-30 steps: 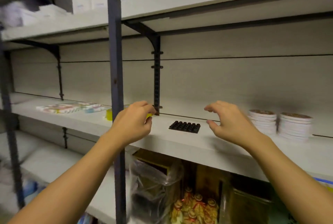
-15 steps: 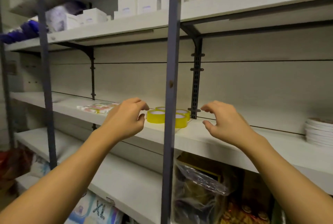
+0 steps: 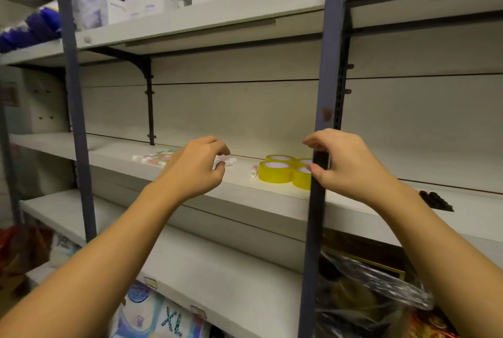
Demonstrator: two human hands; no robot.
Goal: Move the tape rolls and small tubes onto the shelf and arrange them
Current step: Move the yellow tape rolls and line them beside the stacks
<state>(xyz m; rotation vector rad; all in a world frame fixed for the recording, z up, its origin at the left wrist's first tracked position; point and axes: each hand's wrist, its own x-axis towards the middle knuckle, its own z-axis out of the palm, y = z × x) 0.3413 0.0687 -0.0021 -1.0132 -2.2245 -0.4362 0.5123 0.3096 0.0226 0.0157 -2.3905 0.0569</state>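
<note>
Four tape rolls (image 3: 283, 171) seemingly between hands.

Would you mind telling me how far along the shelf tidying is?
Done: the yellow tape rolls sit clustered on the shelf. In hand: the left hand is at the small tubes; the right hand holds nothing. Left: one stray tube lies apart.

Head view, close, faces forward at shelf (image 3: 245, 196).
</note>
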